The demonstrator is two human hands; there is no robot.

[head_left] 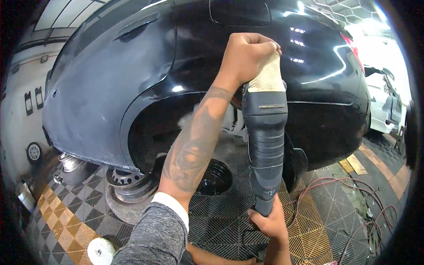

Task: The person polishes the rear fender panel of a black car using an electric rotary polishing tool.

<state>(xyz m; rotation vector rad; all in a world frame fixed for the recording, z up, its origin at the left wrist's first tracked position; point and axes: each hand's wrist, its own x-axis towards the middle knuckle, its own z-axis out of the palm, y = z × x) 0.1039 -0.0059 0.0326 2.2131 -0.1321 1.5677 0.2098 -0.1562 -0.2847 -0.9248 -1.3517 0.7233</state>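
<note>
A long black power polisher stands upright before me, its ribbed body against the side of a glossy black car. My left hand is closed over the tan textured head at its top, just below the fuel flap. Lower down, my right hand wraps around the narrow handle end. The polisher's working face is hidden, so I cannot tell whether it touches the panel. To the left, the car's rear door looks dull and greyish, while the rear quarter is shiny.
Beneath the car, a steel wheel lies flat by the open wheel arch. A white round pad is at lower left. Red hose or cable loops over the tiled floor at right. Another light-coloured car stands behind.
</note>
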